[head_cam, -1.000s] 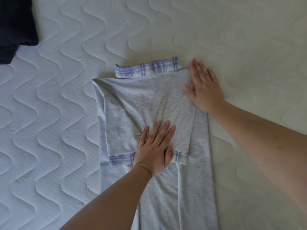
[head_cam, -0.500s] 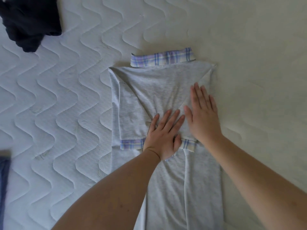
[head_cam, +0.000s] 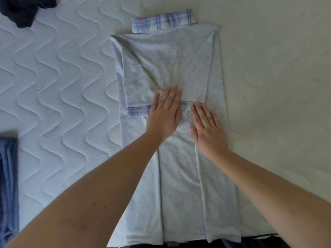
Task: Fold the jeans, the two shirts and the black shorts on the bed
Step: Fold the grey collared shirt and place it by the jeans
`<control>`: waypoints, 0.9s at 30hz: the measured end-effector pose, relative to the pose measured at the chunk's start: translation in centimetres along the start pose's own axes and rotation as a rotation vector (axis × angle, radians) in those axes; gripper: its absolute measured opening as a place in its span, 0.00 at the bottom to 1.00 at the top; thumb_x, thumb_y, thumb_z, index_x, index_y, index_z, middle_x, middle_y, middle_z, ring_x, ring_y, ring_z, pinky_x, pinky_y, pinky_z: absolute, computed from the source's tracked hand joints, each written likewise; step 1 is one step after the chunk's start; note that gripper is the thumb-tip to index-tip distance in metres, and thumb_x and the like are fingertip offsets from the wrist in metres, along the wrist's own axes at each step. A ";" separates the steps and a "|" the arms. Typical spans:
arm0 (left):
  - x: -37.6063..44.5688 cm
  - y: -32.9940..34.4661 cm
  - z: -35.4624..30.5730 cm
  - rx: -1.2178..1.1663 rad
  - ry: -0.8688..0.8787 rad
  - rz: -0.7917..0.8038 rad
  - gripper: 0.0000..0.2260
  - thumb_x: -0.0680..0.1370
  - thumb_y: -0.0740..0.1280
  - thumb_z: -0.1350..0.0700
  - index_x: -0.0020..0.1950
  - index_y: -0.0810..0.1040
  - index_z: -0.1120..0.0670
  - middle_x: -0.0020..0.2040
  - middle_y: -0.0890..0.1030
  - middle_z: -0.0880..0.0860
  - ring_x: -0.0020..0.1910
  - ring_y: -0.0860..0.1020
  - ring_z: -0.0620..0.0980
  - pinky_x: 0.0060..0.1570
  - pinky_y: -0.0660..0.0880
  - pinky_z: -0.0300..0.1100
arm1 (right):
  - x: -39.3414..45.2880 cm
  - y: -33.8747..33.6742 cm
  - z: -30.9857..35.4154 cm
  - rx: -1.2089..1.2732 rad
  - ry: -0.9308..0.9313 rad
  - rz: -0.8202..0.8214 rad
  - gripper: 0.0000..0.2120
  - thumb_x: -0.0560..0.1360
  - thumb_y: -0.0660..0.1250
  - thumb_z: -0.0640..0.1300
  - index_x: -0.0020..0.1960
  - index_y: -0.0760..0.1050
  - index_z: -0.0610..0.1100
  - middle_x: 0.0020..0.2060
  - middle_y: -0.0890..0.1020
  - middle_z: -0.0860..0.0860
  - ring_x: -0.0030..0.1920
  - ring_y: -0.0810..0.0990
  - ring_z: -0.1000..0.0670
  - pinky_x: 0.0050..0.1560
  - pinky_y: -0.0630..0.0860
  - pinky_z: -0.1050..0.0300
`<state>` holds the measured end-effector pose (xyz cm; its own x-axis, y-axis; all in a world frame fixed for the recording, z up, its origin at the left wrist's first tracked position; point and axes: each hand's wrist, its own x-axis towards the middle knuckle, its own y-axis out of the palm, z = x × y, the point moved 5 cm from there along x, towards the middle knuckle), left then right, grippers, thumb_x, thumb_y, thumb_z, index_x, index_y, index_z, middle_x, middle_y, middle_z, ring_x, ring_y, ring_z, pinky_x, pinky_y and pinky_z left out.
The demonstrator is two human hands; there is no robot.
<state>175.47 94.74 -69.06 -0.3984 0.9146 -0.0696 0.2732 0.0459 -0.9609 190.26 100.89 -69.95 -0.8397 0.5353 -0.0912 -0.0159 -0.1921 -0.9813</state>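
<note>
**Both palms flat on the grey shirt, sleeves folded in**

I have my left hand [head_cam: 163, 115] spread flat, fingers straight and together, pressing down on the middle of the grey shirt [head_cam: 179, 185]. Its fingertips point to about 12 o'clock and cover the spot where the two folded-in sleeves meet. My right hand [head_cam: 207, 128] lies just beside it at 3 o'clock, also flat with straight fingers, grasping nothing, palm on the cloth just below the right sleeve's plaid cuff. The two hands are near each other but not touching.

The shirt lies face down and lengthwise on the bed [head_cam: 62, 86], its plaid collar [head_cam: 163, 20] at 12 o'clock and its hem at 6 o'clock, reaching the bed's near edge. Both sides are turned in, so the body makes a long narrow panel. The left sleeve is folded across the back, and its plaid cuff [head_cam: 137, 111] shows at 9 o'clock from my left hand, partly under it.

Further out, a dark crumpled garment, the black shorts [head_cam: 23, 9] as far as I can tell, sits at the 10 o'clock corner, well apart from the shirt. At 8 o'clock, on the frame's left edge, a blue piece of clothing [head_cam: 8, 185] lies on the quilted cover, cut off by the border; I cannot tell which item it is.
</note>
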 end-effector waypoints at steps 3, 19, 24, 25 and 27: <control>-5.7 0.9 -0.9 0.016 0.062 -0.023 0.24 0.84 0.55 0.51 0.80 0.58 0.56 0.80 0.58 0.53 0.79 0.55 0.50 0.77 0.53 0.53 | -3.6 1.0 1.3 0.004 0.035 0.035 0.28 0.84 0.47 0.53 0.79 0.54 0.41 0.79 0.56 0.46 0.78 0.54 0.49 0.77 0.53 0.48; -7.4 0.9 -7.4 -0.733 -0.494 0.236 0.14 0.81 0.61 0.55 0.64 0.75 0.60 0.55 0.78 0.58 0.56 0.76 0.56 0.55 0.72 0.48 | -12.7 -0.6 1.6 0.441 0.301 0.040 0.27 0.81 0.47 0.49 0.78 0.58 0.40 0.76 0.64 0.46 0.76 0.60 0.48 0.75 0.57 0.52; -2.6 1.5 -7.0 -1.041 -0.881 0.427 0.17 0.77 0.71 0.51 0.56 0.78 0.64 0.46 0.81 0.58 0.44 0.80 0.55 0.52 0.79 0.46 | -12.0 -1.1 0.7 0.481 0.312 0.034 0.23 0.81 0.55 0.37 0.76 0.62 0.41 0.72 0.69 0.45 0.72 0.67 0.46 0.71 0.67 0.47; -2.4 1.5 -6.9 -1.047 -0.908 0.431 0.17 0.75 0.72 0.51 0.55 0.78 0.64 0.47 0.82 0.58 0.46 0.82 0.56 0.53 0.80 0.49 | -11.9 -1.0 0.6 0.481 0.320 0.036 0.23 0.81 0.56 0.37 0.76 0.63 0.41 0.72 0.70 0.45 0.71 0.68 0.46 0.70 0.67 0.47; -2.1 1.5 -6.8 -1.082 -0.922 0.401 0.15 0.74 0.74 0.55 0.54 0.77 0.63 0.46 0.82 0.59 0.48 0.83 0.57 0.53 0.81 0.53 | -11.7 -0.9 0.5 0.473 0.328 0.030 0.23 0.81 0.57 0.37 0.75 0.63 0.41 0.71 0.71 0.45 0.71 0.69 0.46 0.70 0.67 0.47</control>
<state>182.71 95.61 -68.53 -0.4300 0.3848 -0.8167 0.8378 0.5072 -0.2021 199.87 94.41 -67.87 -0.6325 0.7364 -0.2401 -0.2989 -0.5180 -0.8014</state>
